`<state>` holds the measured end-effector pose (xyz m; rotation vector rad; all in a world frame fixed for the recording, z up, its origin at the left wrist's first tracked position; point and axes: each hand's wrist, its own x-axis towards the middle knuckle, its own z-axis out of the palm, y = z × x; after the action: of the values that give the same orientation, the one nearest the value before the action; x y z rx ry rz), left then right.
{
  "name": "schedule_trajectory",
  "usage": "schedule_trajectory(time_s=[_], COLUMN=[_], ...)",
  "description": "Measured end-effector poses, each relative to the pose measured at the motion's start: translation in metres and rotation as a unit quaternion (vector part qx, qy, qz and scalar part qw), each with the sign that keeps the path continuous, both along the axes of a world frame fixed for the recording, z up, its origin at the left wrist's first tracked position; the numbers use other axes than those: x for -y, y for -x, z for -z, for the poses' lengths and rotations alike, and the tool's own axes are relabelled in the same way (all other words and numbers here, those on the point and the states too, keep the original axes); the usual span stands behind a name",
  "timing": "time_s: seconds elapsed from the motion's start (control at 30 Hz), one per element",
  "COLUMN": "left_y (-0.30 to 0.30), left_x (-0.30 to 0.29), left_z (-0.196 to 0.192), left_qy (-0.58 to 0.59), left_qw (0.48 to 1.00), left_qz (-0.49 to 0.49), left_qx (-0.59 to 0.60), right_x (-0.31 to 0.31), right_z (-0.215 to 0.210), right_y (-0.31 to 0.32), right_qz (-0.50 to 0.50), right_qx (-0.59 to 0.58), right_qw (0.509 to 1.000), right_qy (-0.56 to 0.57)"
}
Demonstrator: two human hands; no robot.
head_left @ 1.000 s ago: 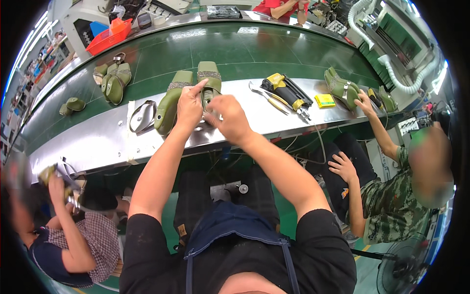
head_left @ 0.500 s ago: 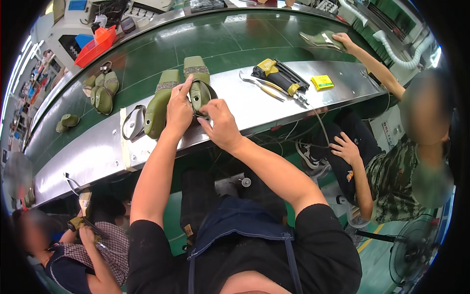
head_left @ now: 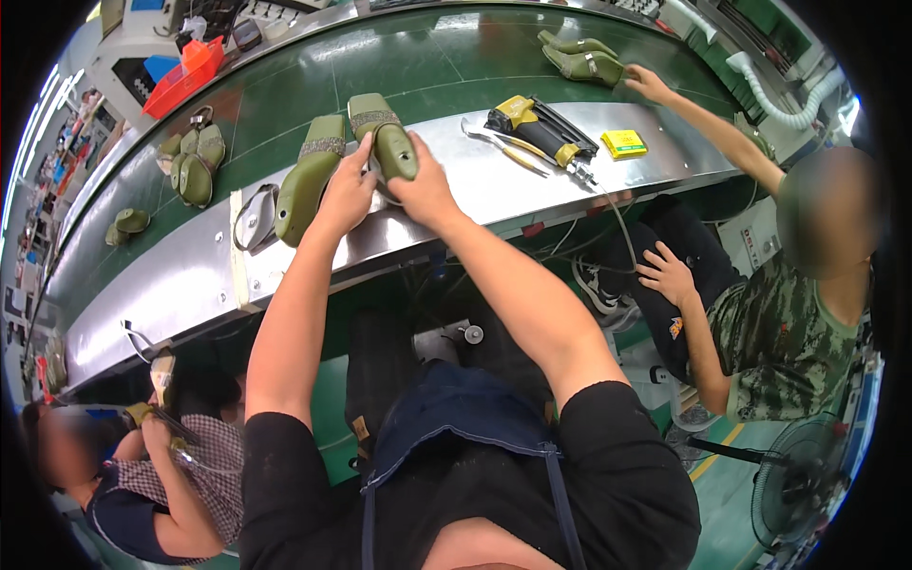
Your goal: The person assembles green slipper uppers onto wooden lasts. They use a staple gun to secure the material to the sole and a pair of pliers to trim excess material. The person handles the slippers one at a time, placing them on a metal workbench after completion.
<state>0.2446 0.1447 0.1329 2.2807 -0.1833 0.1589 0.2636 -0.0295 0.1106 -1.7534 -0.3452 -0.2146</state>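
Straight ahead, a green shoe last [head_left: 372, 106] with a glittery strap across it stands at the edge of the metal bench. My right hand [head_left: 425, 193] is closed round its heel end from the right. My left hand [head_left: 348, 193] presses its fingers against the last's left side, where part of a pale strap shows between the hands. A second green last [head_left: 306, 199] with a matching strap lies just left of my left hand. Beside that last, a loose grey strap piece [head_left: 255, 224] rests on the metal.
Right of my hands lie pincers [head_left: 513, 150], a black and yellow staple gun [head_left: 546, 131] with a hose, and a yellow box [head_left: 623, 143]. More lasts [head_left: 197, 171] sit on the green belt [head_left: 456, 59]. A co-worker's hand [head_left: 649, 85] reaches near other lasts [head_left: 584, 63]. Another person sits lower left.
My right hand has gone from loosely curled beside the last to closed round its heel. The last has shifted slightly away. The co-worker has let go of a last on the belt.
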Motion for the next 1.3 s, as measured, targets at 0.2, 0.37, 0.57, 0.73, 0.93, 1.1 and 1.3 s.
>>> schedule_trajectory(time_s=[0.2, 0.37, 0.57, 0.73, 0.93, 1.1, 1.3], left_y=[0.050, 0.086, 0.122, 0.170, 0.236, 0.230, 0.242], left_x=[0.054, 0.106, 0.129, 0.123, 0.130, 0.125, 0.119], left_z=[-0.035, -0.044, -0.014, 0.028, 0.134, 0.149, 0.148], left_qy=[-0.083, -0.131, -0.072, 0.024, 0.306, 0.449, 0.532], left_qw=[0.980, 0.946, 0.927, 0.957, 0.866, 0.709, 0.585], left_qz=[0.098, 0.242, 0.330, 0.284, 0.050, 0.021, -0.029], left_qx=[0.155, 0.172, 0.166, 0.048, -0.391, -0.543, -0.611], right_x=[0.116, 0.201, 0.221, 0.218, 0.186, 0.163, 0.147], right_z=[-0.053, -0.069, -0.053, -0.026, 0.065, 0.144, 0.120], right_y=[0.030, 0.109, 0.182, 0.204, 0.206, 0.216, 0.214], right_qz=[-0.144, -0.215, -0.163, -0.158, -0.162, -0.080, -0.055], right_qx=[-0.283, -0.313, -0.359, -0.463, -0.415, -0.453, -0.508], right_qw=[0.907, 0.901, 0.894, 0.850, 0.893, 0.887, 0.859], right_qy=[-0.277, -0.209, -0.212, -0.197, 0.062, -0.043, 0.039])
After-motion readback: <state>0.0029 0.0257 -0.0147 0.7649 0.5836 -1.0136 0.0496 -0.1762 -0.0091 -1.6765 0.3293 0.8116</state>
